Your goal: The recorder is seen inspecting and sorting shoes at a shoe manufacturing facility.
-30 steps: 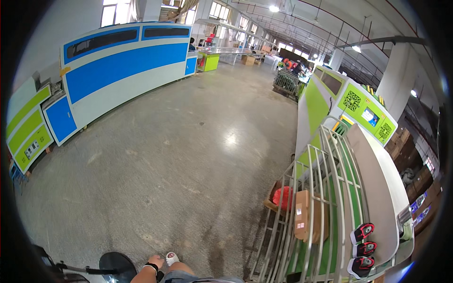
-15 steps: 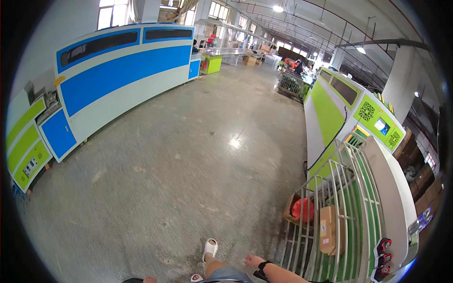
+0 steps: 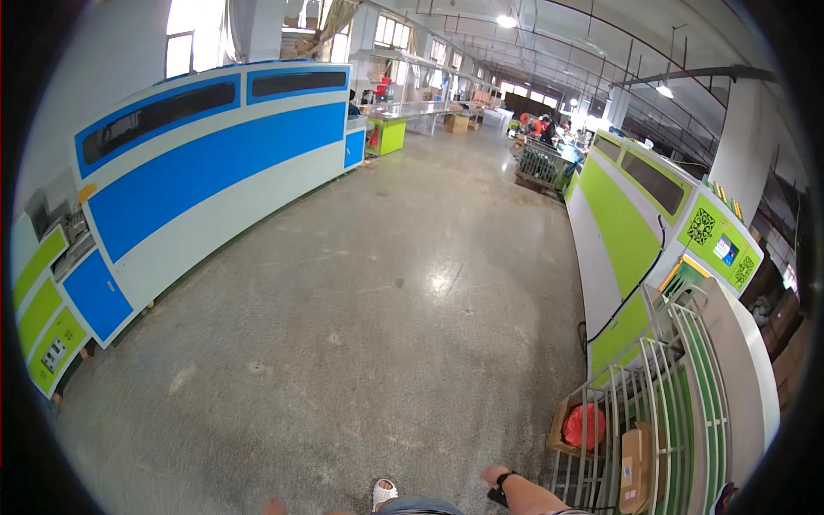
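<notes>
My right hand (image 3: pixel 493 477) hangs low over the floor, left of a metal rail rack (image 3: pixel 657 403) and apart from it. A black band circles that wrist, and a small dark piece shows just below it. The fingers are small and smeared, so their pose is unclear. At the lower edge my left hand (image 3: pixel 274 506) is only partly in view and blurred; nothing can be made out in it. Between the hands my foot in a white slip-on shoe (image 3: pixel 384 493) steps on the grey floor (image 3: pixel 343 343).
A long blue-and-white machine (image 3: pixel 223 163) lines the left side, a green-and-white machine (image 3: pixel 631 206) the right. Beside the rack lie a red bundle (image 3: pixel 584 427) in a carton and a brown box (image 3: pixel 636 470). Farther ahead stand a wire cart (image 3: pixel 541 163) and a green-sided table (image 3: pixel 390 136).
The view has moved forward along the floor and tilted up a little. The machines and rack have shifted outward and down; my left hand shows slightly more.
</notes>
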The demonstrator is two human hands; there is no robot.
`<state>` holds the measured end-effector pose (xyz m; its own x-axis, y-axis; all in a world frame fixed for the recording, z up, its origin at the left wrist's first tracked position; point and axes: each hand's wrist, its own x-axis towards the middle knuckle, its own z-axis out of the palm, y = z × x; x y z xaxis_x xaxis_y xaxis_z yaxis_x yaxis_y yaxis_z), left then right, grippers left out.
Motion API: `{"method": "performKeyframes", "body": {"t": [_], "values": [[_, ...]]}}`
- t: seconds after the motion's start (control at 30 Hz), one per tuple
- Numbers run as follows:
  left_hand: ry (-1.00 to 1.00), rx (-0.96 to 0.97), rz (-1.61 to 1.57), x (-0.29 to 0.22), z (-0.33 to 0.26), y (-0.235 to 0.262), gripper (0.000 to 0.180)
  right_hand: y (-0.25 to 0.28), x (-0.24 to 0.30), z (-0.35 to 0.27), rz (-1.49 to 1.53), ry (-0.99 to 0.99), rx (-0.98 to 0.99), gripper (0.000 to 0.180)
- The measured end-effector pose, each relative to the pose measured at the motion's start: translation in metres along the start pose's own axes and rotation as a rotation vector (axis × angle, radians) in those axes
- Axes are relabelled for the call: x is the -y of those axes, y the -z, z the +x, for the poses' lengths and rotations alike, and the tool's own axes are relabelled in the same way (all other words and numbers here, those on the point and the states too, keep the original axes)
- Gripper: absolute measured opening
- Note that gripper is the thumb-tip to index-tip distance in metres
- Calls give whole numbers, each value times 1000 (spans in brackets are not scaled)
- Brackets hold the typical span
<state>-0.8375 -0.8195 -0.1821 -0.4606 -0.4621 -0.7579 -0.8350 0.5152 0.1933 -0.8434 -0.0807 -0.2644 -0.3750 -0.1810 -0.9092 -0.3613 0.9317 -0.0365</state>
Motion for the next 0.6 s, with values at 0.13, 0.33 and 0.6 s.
{"method": "performKeyframes", "body": {"t": [0.13, 0.33, 0.6], "values": [[-44, -123, -178, -110, -70, 76, 39, 252, 77, -84, 940, -210, -651, 44], [-338, -9, 305, -200, 8, 102, 44, 289, 115, -80, 1160, -160, -706, 47], [-70, 299, 365, -305, 145, 238, 49, 170, 150, -13, 1073, -419, -548, 39]]}}
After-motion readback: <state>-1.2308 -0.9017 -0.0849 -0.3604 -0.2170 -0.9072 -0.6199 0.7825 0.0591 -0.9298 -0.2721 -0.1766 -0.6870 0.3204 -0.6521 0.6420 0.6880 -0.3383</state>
